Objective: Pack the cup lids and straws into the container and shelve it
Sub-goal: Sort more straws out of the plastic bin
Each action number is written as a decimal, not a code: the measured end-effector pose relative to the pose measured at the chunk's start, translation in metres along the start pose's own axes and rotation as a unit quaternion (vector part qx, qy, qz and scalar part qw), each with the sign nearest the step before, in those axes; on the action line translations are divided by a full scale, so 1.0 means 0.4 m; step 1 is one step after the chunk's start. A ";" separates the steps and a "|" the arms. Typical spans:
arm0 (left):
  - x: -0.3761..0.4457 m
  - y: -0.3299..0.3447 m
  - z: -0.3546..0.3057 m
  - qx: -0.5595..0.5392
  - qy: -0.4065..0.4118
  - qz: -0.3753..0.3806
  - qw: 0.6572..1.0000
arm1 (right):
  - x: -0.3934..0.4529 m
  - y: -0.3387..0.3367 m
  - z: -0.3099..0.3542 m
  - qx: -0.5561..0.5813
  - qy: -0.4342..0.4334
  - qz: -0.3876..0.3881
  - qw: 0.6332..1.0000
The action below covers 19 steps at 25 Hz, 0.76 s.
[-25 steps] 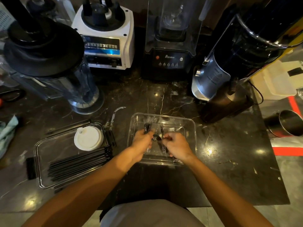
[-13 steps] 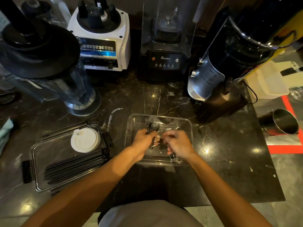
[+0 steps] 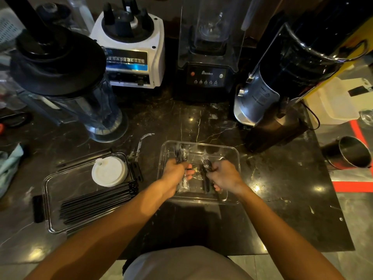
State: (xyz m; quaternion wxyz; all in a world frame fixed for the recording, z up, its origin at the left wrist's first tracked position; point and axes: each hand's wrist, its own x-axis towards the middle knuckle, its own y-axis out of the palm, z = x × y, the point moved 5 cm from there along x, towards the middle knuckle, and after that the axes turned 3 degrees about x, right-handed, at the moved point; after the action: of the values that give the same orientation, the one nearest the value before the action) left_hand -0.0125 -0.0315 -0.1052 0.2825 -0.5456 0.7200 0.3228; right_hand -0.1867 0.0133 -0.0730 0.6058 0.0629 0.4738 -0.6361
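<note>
Two containers: a clear container (image 3: pixel 198 150) sits at the centre of the counter (image 3: pixel 282 188); a second clear tray (image 3: pixel 48 201) with black side clips lies to its left, well apart.
Left hand: left hand (image 3: pixel 174 172) is inside the centre container, fingers clenched round a bundle of dark cutlery in clear wrap (image 3: pixel 179 154) whose far end sticks out past the fist.
Right hand: right hand (image 3: pixel 224 175) is also inside that container, just beside the left, fingers curled round a second dark wrapped piece (image 3: pixel 206 164); it looks like a fork or spoon, but glare on the wrap makes this uncertain.
Cup lids: white cup lid (image 3: pixel 110 171) lies flat in the far part of the left tray; whether it is one lid or a stack I cannot tell.
Straws: black straws (image 3: pixel 96 201) lie in a row along the near side of the same tray, ends touching its right wall.
Step (judged): sorting the centre container; lids and straws sit packed, tray not yet closed or shelved.
Risk 1: slippery wrap could let a bundle slide from a fist.
Risk 2: lifting the open tray unevenly could roll the straws out.
Risk 3: blender jug (image 3: pixel 80 93) stands near the tray's far side; a careless lift could knock it.
</note>
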 end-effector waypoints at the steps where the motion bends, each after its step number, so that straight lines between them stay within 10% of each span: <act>1: 0.002 -0.002 0.002 0.004 -0.002 -0.004 1.000 | -0.006 -0.007 0.001 0.035 0.003 0.004 0.999; 19: 0.005 -0.021 0.009 -0.039 -0.013 -0.057 0.998 | -0.018 -0.005 0.039 -0.128 -0.069 -0.097 0.985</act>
State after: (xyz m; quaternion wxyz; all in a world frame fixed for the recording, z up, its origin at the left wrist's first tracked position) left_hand -0.0046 -0.0314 -0.1103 0.2887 -0.5920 0.6709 0.3407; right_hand -0.1788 0.0076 -0.0587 0.5756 -0.1054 0.5122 -0.6287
